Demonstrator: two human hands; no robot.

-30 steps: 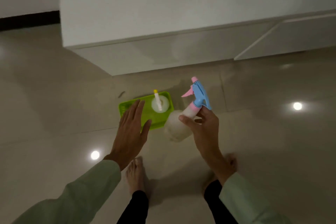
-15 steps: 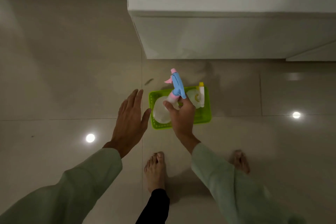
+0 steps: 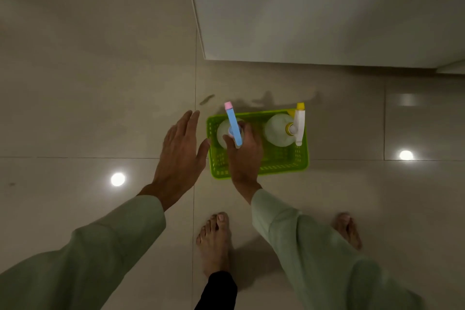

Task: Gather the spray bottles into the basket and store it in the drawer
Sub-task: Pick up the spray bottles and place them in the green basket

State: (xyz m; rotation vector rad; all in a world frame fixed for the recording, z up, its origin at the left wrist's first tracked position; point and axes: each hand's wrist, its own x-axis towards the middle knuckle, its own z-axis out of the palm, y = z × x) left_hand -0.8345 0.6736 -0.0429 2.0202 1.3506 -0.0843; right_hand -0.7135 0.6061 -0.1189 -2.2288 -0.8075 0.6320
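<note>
While two bare feet (image 3: 214, 239) are standing on the tile floor (image 3: 88, 83) nearest the camera, both pale green sleeves (image 3: 314, 246) are reaching forward over it. Left hand (image 3: 180, 152) is hovering flat, fingers spread, holding nothing, thumb tip just beside the near-left wall of the green basket (image 3: 284, 165); contact can't be confirmed. Right hand (image 3: 245, 152) is wrapping closed around the neck of the blue-and-pink spray bottle (image 3: 234, 126), which is sitting upright in the left end of the basket. Its trigger head's long axis is running near-to-far, pink nozzle tip pointing away from the person, tilted slightly left. Second bottle, the white-and-yellow spray bottle (image 3: 280, 129), is standing upright in the right end, untouched; its head is also lying near-to-far, yellow nozzle pointing away and overhanging the far rim. Count: two spray bottles, both inside, one basket, apart from each other with bare mesh floor between. Basket's long axis is running left-right, sitting on the floor just in front of the person's feet. Three ceiling-light reflections are showing on the tiles. Farthest out, the white cabinet (image 3: 327, 7) is filling the upper right, well apart from the basket; drawer state can't be read.
</note>
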